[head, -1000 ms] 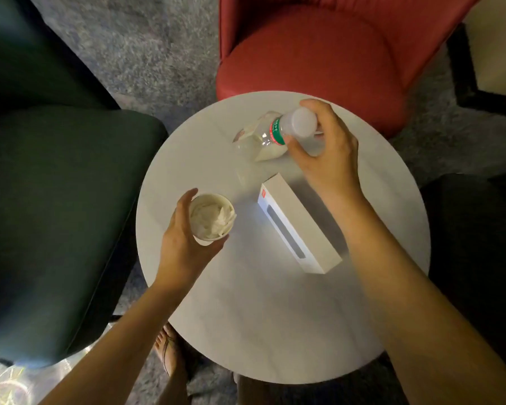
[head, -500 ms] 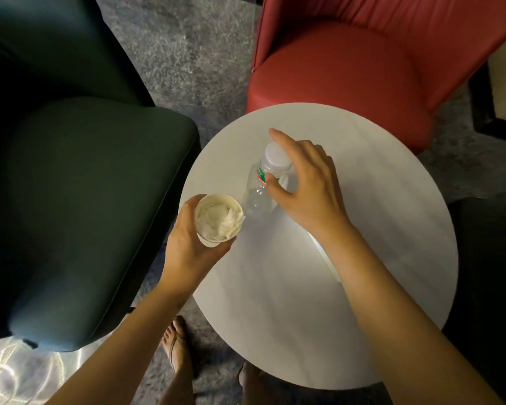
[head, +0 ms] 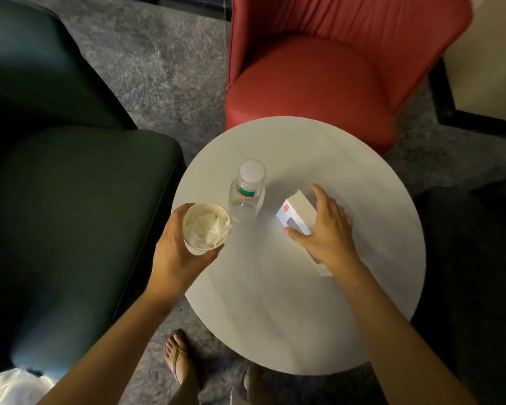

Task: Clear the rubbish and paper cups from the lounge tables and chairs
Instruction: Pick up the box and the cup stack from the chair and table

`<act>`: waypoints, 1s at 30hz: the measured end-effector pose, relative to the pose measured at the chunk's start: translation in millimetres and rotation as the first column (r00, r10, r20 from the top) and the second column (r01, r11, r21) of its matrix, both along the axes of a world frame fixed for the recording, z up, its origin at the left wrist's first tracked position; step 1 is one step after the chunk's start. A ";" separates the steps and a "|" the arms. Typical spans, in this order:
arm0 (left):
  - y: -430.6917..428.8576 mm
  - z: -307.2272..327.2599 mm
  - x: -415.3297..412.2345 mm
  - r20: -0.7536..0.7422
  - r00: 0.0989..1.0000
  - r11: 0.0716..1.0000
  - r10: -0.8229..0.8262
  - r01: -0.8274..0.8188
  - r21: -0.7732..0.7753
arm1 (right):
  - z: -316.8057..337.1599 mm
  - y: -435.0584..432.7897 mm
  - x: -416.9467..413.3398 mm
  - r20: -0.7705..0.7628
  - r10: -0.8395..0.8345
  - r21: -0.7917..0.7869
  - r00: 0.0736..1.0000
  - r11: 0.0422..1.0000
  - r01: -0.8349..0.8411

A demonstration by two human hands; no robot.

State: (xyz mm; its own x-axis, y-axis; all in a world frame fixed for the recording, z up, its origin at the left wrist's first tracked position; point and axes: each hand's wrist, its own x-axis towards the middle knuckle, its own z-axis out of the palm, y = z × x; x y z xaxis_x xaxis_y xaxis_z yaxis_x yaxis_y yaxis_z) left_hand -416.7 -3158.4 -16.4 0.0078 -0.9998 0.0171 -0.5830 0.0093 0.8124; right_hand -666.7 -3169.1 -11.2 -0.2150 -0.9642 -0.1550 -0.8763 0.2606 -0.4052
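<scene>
My left hand [head: 177,255] grips a paper cup [head: 206,228] stuffed with crumpled white tissue, at the left edge of the round white table [head: 289,317]. A clear plastic bottle [head: 247,191] with a white cap and green label band stands upright on the table just right of the cup. My right hand [head: 326,229] is spread over a long white box [head: 297,211] lying on the table, thumb and fingers at its two sides; the hand covers the box's near half. Whether the hand has closed on the box is unclear.
A dark green armchair [head: 70,214] sits left of the table, and a red chair [head: 313,80] stands behind it. A dark seat [head: 479,258] is on the right. A shiny plastic bag [head: 9,387] shows at the bottom left. My sandalled foot [head: 181,363] is on the grey carpet.
My right hand stood the bottle upright near the cup, let it go and moved right onto the white box. The left hand kept holding the cup.
</scene>
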 end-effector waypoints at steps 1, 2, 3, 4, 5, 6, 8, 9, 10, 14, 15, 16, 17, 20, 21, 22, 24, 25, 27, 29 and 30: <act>-0.2 2.4 1.7 0.000 1.000 1.000 -0.005 0.005 0.001 | -5.7 6.7 -2.8 -0.038 -0.014 0.109 0.999 0.994 0.018; -0.6 4.3 2.8 -0.002 1.000 1.000 -0.017 0.017 0.003 | -11.6 13.0 -3.9 -0.076 -0.025 0.183 0.997 0.982 0.038; -0.9 5.7 3.9 -0.003 0.999 0.999 -0.033 0.033 0.003 | -17.0 18.2 -3.9 -0.128 -0.036 0.214 0.991 0.975 0.063; -1.6 7.2 5.0 -0.002 0.999 0.999 -0.046 0.046 0.000 | -20.9 21.4 -3.5 -0.190 -0.054 0.202 0.980 0.975 0.093; -2.9 8.6 6.1 0.001 0.999 0.999 -0.052 0.052 -0.007 | -22.4 22.9 -2.5 -0.244 -0.077 0.166 0.967 0.979 0.120; -4.2 10.4 7.3 0.002 0.999 0.999 -0.053 0.053 -0.012 | -21.2 23.2 -1.4 -0.277 -0.096 0.135 0.956 0.981 0.138; -7.0 17.0 11.1 -0.006 0.999 0.999 -0.039 0.039 -0.018 | -11.1 25.0 -0.2 -0.285 -0.077 0.101 0.956 0.989 0.110; -8.5 22.4 14.5 -0.014 0.999 0.999 -0.029 0.028 -0.019 | -2.6 26.7 -0.3 -0.272 -0.038 0.090 0.962 0.994 0.065; -9.6 29.0 18.6 -0.022 1.000 0.999 -0.022 0.022 -0.024 | 7.9 29.3 -0.2 -0.255 0.012 0.082 0.967 0.997 0.010; -11.4 58.1 39.3 -0.036 0.999 0.997 -0.031 0.029 -0.068 | 56.2 41.5 9.6 -0.216 0.218 0.027 0.952 0.976 -0.217; -12.1 64.0 43.8 -0.035 0.999 0.996 -0.041 0.038 -0.079 | 66.0 40.3 16.1 -0.214 0.257 -0.002 0.942 0.965 -0.264; -12.9 69.3 47.5 -0.028 0.998 0.995 -0.053 0.051 -0.087 | 74.9 36.2 23.8 -0.220 0.293 -0.027 0.930 0.952 -0.306; -13.8 74.2 50.2 -0.013 0.998 0.994 -0.062 0.061 -0.092 | 82.8 29.7 32.4 -0.228 0.326 -0.042 0.917 0.938 -0.344; -16.7 88.3 55.3 0.013 0.998 0.991 -0.067 0.068 -0.114 | 101.9 5.8 58.6 -0.228 0.409 -0.086 0.883 0.895 -0.437; -17.5 92.3 56.9 0.001 0.998 0.991 -0.065 0.064 -0.119 | 105.7 -1.1 65.3 -0.232 0.427 -0.108 0.874 0.882 -0.459; -18.0 96.4 58.4 -0.018 0.998 0.991 -0.059 0.057 -0.122 | 107.7 -7.2 71.4 -0.236 0.437 -0.127 0.868 0.872 -0.474; -19.3 104.3 63.0 -0.048 0.998 0.993 -0.037 0.032 -0.118 | 108.4 -18.0 81.1 -0.238 0.461 -0.109 0.855 0.862 -0.496; -20.0 107.1 65.9 -0.047 0.998 0.993 -0.030 0.025 -0.115 | 107.0 -23.1 84.9 -0.237 0.482 -0.069 0.844 0.858 -0.509; -20.9 110.8 71.7 -0.028 0.999 0.992 -0.029 0.026 -0.122 | 101.1 -33.1 90.3 -0.225 0.522 0.033 0.823 0.848 -0.529; -20.5 112.2 77.3 -0.013 1.000 0.992 -0.025 0.023 -0.127 | 94.5 -41.4 93.9 -0.191 0.541 0.106 0.819 0.841 -0.531; -20.0 111.7 79.8 -0.011 1.000 0.992 -0.017 0.016 -0.123 | 91.0 -44.4 95.2 -0.179 0.548 0.133 0.817 0.836 -0.532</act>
